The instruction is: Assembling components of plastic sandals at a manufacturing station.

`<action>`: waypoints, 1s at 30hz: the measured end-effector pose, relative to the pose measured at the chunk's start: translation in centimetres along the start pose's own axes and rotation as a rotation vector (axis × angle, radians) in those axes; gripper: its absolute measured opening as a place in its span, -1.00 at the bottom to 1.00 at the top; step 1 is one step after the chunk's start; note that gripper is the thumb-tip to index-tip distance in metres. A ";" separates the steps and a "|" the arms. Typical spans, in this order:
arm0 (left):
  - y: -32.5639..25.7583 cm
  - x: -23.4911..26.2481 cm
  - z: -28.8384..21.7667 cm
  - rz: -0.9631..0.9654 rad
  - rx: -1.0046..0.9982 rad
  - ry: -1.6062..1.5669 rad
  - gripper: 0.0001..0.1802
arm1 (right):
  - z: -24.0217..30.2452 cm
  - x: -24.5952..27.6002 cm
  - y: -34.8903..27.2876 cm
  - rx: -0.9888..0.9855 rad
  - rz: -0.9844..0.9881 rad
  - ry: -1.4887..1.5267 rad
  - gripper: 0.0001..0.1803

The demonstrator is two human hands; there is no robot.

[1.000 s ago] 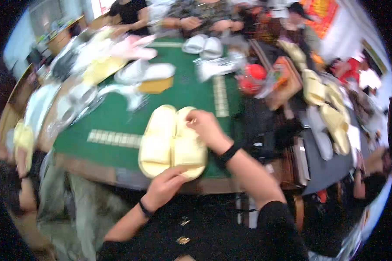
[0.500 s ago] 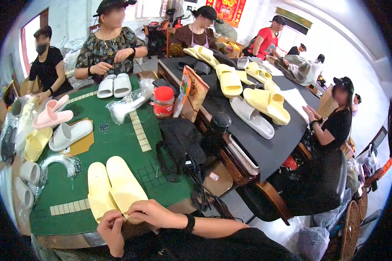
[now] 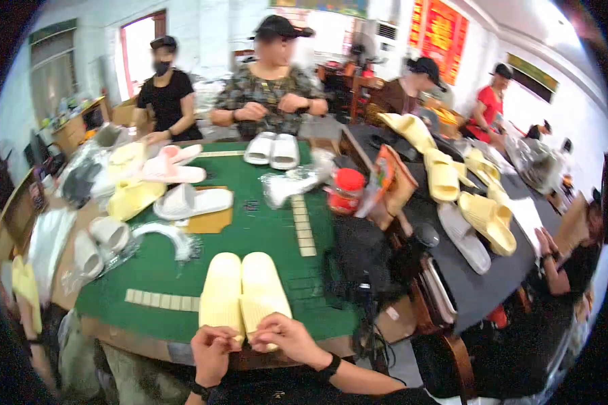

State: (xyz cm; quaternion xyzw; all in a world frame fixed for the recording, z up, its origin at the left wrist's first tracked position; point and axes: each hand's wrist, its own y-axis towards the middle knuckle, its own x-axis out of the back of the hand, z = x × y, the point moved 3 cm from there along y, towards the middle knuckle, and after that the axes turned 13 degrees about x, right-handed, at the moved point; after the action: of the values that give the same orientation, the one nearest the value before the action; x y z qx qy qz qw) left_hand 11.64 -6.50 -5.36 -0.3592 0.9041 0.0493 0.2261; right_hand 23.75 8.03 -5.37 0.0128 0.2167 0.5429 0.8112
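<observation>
A pair of pale yellow slippers lies side by side on the green table top in front of me, a left slipper [image 3: 221, 280] and a right slipper [image 3: 259, 277]. At their near ends, my left hand [image 3: 213, 352] is closed in a pinch by the left slipper. My right hand [image 3: 289, 339] is also pinched, its fingertips over the near end of the right slipper. Whatever the fingertips hold is too small and blurred to name. A bundle of thin white strips [image 3: 162, 233] in clear plastic lies beyond, to the left.
White slippers [image 3: 271, 150], a red-lidded jar [image 3: 346, 190] and a grey-white slipper [image 3: 192, 202] stand on the green table [image 3: 270, 229]. More slippers and plastic crowd its left edge. A black bag [image 3: 365, 250] sits right. Several people work around the tables.
My view has turned left, so the tables and people appear further right. Both hands stay pinched at the near ends of the yellow slippers, slightly further apart.
</observation>
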 end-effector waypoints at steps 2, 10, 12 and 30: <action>0.2 0.4 0.3 0.082 0.045 -0.158 -0.86 | 0.8 0.0 0.2 0.036 -0.044 -0.027 -0.89; -0.7 0.1 -1.5 0.075 0.019 0.524 -0.91 | 0.6 -0.8 0.1 0.073 0.084 -0.512 -0.82; -0.6 0.6 -1.0 0.075 0.011 0.522 -0.91 | 1.8 -1.7 0.3 0.098 0.089 -0.595 -0.83; 0.9 -0.6 0.4 0.198 -0.059 0.632 -0.90 | -1.0 -0.2 -1.1 0.118 0.047 -0.748 -0.83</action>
State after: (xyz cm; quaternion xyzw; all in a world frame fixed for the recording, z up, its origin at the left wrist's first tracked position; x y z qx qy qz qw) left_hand 11.53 -5.37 -5.53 -0.2735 0.9582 -0.0167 -0.0820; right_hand 24.30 7.16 -6.53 0.2616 -0.0640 0.5059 0.8195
